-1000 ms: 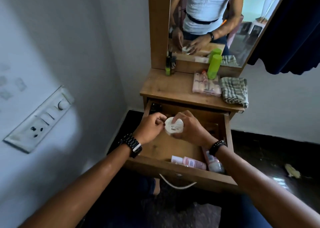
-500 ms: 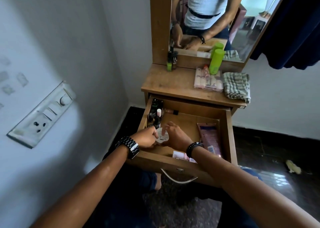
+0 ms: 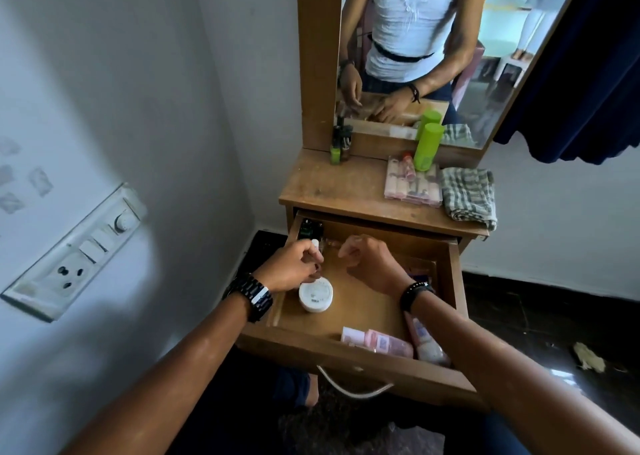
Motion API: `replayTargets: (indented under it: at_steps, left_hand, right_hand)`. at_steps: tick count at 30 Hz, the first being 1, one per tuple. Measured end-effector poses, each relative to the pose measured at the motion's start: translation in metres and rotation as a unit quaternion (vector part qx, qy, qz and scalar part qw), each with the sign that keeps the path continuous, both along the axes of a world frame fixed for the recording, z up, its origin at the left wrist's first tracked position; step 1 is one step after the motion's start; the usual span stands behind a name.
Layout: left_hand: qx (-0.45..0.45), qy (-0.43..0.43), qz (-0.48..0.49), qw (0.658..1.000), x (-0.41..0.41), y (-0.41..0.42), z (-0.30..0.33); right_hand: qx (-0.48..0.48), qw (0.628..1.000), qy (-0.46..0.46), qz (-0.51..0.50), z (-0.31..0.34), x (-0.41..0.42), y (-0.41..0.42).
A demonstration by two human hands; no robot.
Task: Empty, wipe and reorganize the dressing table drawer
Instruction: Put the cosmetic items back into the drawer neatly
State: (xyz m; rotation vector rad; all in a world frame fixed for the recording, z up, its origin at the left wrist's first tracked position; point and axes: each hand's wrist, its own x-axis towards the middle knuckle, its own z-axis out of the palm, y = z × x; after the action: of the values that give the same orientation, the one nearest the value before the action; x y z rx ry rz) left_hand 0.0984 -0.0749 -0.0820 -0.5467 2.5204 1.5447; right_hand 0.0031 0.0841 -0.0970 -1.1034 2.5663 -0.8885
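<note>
White jar [image 3: 315, 295] sits in drawer [image 3: 453, 274] beside left hand [image 3: 291, 267].

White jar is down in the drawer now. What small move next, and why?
Probably stand the small white-capped bottle pinched in the left hand at the drawer's back-left, by the dark bottles. The white jar already sits on the drawer floor, and the right hand looks empty.

The drawer [image 3: 457, 281] is matt brown wood with a smooth, faintly shiny floor. In it, at 9 o'clock, sits a white jar [image 3: 315, 295] of smooth plastic. At 5 o'clock lie glossy pink plastic tubes [image 3: 377, 342]. On the scuffed wooden tabletop [image 3: 332, 188], at 3 o'clock, rests a checked woven cloth [image 3: 469, 196].
</note>
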Motion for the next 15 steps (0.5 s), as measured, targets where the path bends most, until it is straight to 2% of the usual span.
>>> replayTargets:
  at_steps: [4,7,11,15]
  left_hand:
    - [0.033,0.068,0.023,0.997,-0.036,0.002,0.022]
    - [0.019,0.105,0.047,0.993,-0.066,-0.002,0.036]
    - [-0.111,0.135,0.069,0.982,-0.110,-0.012,0.052]
    - [-0.176,0.185,0.079,0.964,-0.156,-0.019,0.059]
  right_hand:
    - [-0.069,0.997,-0.014,-0.041,0.029,-0.030,-0.008]
    - [-0.086,0.994,0.016,-0.064,0.050,-0.053,-0.021]
    - [-0.086,0.991,0.024,-0.102,0.067,-0.090,-0.046]
    - [-0.026,0.992,0.084,-0.089,0.081,-0.121,-0.060]
